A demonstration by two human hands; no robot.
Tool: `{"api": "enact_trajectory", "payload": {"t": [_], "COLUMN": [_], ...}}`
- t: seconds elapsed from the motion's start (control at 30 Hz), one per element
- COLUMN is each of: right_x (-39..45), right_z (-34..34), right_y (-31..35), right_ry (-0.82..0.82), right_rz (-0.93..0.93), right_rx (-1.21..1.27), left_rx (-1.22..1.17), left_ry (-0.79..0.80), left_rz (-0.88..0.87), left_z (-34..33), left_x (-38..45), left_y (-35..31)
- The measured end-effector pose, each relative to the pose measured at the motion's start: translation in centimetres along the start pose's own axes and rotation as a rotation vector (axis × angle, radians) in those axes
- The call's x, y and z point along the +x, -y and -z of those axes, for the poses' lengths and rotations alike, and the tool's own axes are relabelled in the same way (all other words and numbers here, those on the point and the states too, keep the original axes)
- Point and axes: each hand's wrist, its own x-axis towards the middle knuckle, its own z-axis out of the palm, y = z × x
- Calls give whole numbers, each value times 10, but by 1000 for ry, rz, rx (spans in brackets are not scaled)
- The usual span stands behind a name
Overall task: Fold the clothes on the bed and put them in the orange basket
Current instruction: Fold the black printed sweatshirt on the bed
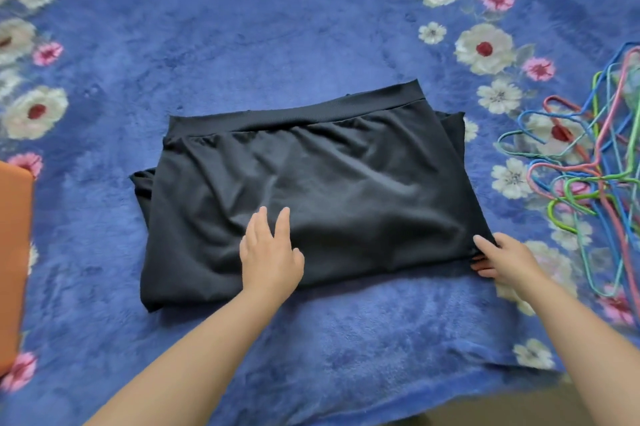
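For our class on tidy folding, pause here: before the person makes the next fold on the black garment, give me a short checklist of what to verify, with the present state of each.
1. Black garment lies flat on the blue floral blanket, waistband on the far side: ok.
2. Left hand rests flat on the cloth to steady it: ok.
3. Right hand pinches the near right corner, ready to lift: ok.
4. Edges lined up: not ok, an under layer pokes out at the left and right sides.
5. Plastic hangers clear of the cloth: ok, they lie apart on the right.
6. Orange basket has room: cannot tell, only its edge shows at the left.
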Motion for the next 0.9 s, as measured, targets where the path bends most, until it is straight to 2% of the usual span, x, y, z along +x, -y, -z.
{"api": "enact_trajectory", "payload": {"t": [0.1,0.2,0.33,0.43,0.57,0.63,0.73,0.9], "right_x": [5,15,41,57,75,81,88,90], "right_z": [7,15,36,40,42,45,47,49], "right_y": [3,8,18,21,20,20,20,21], "right_ry": [84,295,606,763,944,1027,1141,1181], "right_rz": [-11,-88,-122,-149,-185,-197,-213,-176], "right_rx": [167,280,116,11,-9,-13,-6,-20], "left_rx": [87,169,228,311,463,497,552,624], "left_ry": [11,46,75,81,72,101,244,294], "left_rz": [-182,-313,-371,-444,-518,-557,-546,-532], "left_z": [10,22,34,35,30,25,18,17], "left_x": [18,48,92,122,163,183,200,203], "left_y": [-29,-66,-137,-186,-247,-267,-282,-286]}}
